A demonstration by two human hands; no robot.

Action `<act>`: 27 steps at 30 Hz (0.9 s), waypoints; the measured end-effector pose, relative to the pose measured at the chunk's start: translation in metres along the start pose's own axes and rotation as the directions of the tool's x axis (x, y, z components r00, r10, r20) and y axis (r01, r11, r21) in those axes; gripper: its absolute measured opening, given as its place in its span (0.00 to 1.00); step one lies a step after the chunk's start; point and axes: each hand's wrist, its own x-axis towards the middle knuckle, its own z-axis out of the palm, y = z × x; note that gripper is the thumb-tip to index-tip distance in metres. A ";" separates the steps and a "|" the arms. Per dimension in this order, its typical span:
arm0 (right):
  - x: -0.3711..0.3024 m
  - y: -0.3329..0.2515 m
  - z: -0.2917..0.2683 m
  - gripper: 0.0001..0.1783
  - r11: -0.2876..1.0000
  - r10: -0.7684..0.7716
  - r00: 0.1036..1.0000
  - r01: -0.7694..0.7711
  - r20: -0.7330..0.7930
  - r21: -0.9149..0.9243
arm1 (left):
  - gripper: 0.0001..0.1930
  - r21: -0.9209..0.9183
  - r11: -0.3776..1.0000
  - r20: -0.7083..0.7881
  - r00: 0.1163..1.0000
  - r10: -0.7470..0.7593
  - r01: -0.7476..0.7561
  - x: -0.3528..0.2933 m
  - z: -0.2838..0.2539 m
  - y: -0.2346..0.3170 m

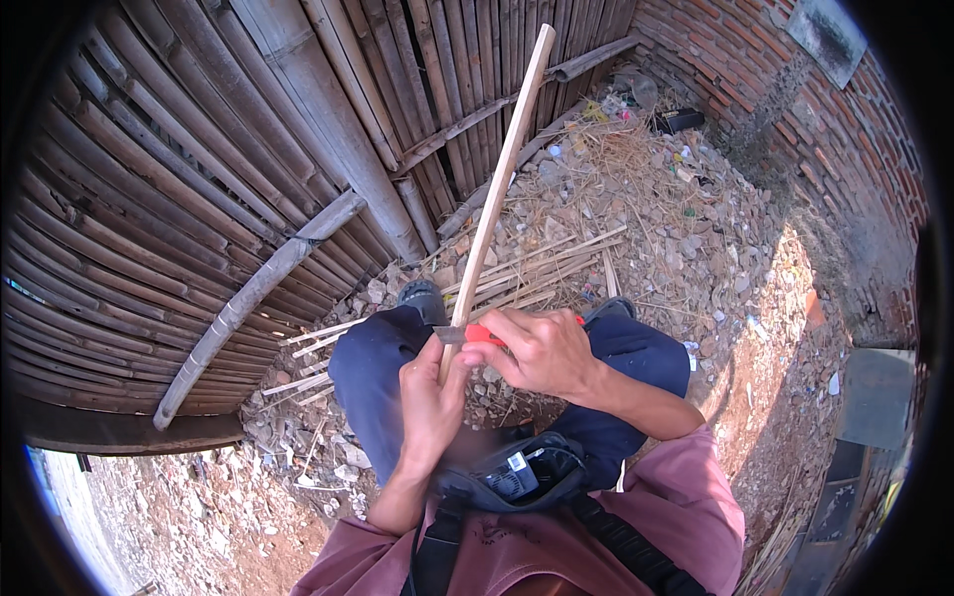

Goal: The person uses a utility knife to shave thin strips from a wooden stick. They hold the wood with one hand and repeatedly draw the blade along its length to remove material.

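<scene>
A long pale wooden stick (pixel 502 174) slants up and away from my lap, its far end near the bamboo wall. My left hand (pixel 429 397) is wrapped round its lower part. In my right hand (pixel 547 348) is a red-handled utility knife (pixel 481 335), gripped with the fingers curled over the handle. Its blade lies across the stick, just above my left thumb. The stick's lower end is hidden behind my left hand. Past my knees, several similar thin sticks (pixel 542 273) lie in a loose pile on the ground.
A bamboo slat wall (pixel 179 199) rises on the left and ahead, a brick wall (pixel 845 149) at the right. Stones, straw and litter cover the ground (pixel 686 258). An open dark pouch (pixel 527 472) with a device inside sits at my waist. Dark panels (pixel 874 397) stand at the right.
</scene>
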 end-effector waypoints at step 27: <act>0.000 0.000 0.002 0.19 1.000 0.019 1.000 -0.019 -0.016 -0.008 | 0.11 -0.145 0.989 -0.044 0.998 -0.042 0.035 0.000 0.003 -0.002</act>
